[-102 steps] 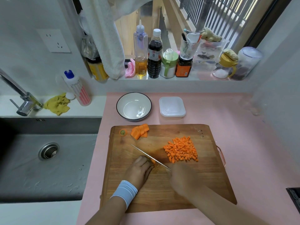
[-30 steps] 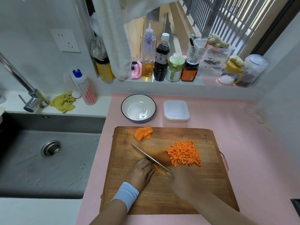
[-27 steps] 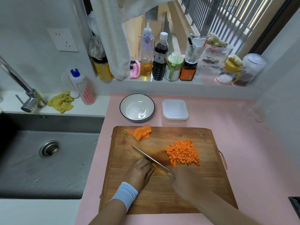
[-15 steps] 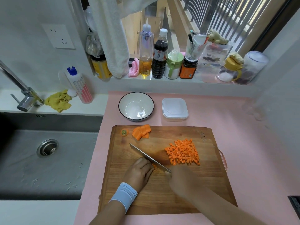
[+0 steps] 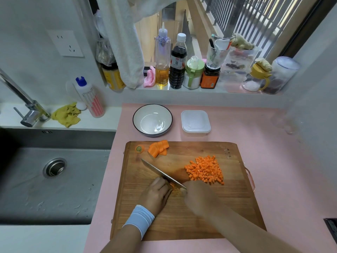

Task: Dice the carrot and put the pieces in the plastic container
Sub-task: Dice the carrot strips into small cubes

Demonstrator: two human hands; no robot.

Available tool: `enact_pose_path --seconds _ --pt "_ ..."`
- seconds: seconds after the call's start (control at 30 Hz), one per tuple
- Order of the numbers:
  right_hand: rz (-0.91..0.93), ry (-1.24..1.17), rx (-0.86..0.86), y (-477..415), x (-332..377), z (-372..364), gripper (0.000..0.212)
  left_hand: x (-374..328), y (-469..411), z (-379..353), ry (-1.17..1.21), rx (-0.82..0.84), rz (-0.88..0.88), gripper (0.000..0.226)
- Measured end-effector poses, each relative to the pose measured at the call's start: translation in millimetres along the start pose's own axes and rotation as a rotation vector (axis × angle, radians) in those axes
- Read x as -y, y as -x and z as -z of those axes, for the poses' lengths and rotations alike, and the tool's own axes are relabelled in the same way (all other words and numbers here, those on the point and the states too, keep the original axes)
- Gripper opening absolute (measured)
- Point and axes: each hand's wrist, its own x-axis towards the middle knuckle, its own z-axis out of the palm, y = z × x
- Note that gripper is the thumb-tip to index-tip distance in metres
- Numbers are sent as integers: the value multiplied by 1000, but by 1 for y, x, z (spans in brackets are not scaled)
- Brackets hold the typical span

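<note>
Pink tabletop (image 5: 259, 136) fills right side. Steel sink (image 5: 76, 189) with round drain (image 5: 54, 167) sunk at left, chrome faucet (image 5: 30, 114) behind it. White wall (image 5: 27, 52) carries socket (image 5: 65, 43). Window sill (image 5: 200, 91) crowded with bottles and jars. White cloth (image 5: 125, 42) hangs over sill. Barred railing (image 5: 255, 19) outside, daylight coming in.

Open strip of pink surface (image 5: 282, 170) between board (image 5: 182, 220) and plastic container (image 5: 195, 121), whose top looks lidded. Bowl (image 5: 152, 120) just left of it. Diced pile (image 5: 205, 169) fills board's right-centre; knife (image 5: 160, 172) slants across left-centre; carrot slices (image 5: 158, 147) at far-left corner. Sink (image 5: 54, 189) drops away left.
</note>
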Motion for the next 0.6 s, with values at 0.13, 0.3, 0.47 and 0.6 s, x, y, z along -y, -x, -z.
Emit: enact_pose_path --seconds 0.13,0.3,0.47,0.6 --pt "20 11 -28 9 -6 -2 27 -1 -1 2 3 -12 -5 4" --pt "-47 19 -41 16 -17 -7 34 -2 -1 2 -3 -26 -3 16" --pt "-78 4 -25 16 -17 -8 34 -3 -1 4 7 -28 6 14" --pt "-93 -3 -3 13 -13 -4 33 -2 -2 4 14 -23 4 8"
